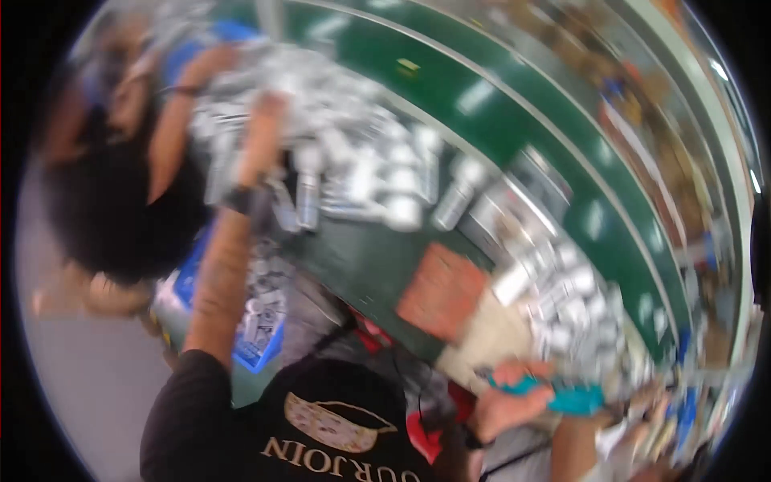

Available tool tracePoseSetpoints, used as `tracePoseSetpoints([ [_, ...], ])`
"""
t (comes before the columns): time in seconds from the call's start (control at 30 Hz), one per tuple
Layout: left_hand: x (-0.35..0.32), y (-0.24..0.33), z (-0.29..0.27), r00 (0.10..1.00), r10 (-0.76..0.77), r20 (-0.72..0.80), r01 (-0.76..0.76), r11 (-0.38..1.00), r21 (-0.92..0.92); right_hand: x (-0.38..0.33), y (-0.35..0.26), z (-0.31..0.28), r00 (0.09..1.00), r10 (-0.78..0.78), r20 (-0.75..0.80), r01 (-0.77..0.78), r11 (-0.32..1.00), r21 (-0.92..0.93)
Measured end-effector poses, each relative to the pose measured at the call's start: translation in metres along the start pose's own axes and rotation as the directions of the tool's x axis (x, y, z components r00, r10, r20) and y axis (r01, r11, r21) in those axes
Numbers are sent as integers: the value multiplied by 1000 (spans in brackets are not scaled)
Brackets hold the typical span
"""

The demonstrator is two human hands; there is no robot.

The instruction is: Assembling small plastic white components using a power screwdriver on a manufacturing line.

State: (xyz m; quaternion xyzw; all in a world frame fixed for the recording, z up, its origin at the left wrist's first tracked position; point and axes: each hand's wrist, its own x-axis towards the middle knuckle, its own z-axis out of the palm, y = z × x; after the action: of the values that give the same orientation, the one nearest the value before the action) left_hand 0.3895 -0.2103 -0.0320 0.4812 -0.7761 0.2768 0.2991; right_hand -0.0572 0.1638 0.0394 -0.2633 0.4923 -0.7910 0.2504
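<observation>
My left hand [269,120] reaches far forward over a heap of white and grey bottle-shaped parts [353,153]. Motion smears its fingers, so I cannot tell whether it grips one. At the lower right, my right hand [510,406] is closed around a teal-coloured tool [574,399]; its exact kind is too blurred to name. The tool lies across the palm, with a small dark end by the fingers. A reddish square pad [443,292] rests on the green work surface [345,257], ahead and left of this hand. Beside the pad is a beige sheet [494,341].
A co-worker in black [132,201] sits at the left, with an arm over the heap. A blue crate [261,345] of small parts stands below my left forearm. A grey-white box [514,213] and another pile of white parts [578,313] lie right. Beyond runs a green conveyor belt [474,96].
</observation>
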Motion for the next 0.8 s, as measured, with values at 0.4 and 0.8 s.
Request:
tracePoseSetpoints([
  [0.4, 102, 423, -91, 962, 259, -88, -184, 372, -910, -22, -23, -2, 985, 8, 174, 9, 995, -96],
  [0.8, 104, 513, -59, 926, 329, 188, 95, 281, -955, -30, -18, -22, 982, 15, 187, 6, 994, -109],
])
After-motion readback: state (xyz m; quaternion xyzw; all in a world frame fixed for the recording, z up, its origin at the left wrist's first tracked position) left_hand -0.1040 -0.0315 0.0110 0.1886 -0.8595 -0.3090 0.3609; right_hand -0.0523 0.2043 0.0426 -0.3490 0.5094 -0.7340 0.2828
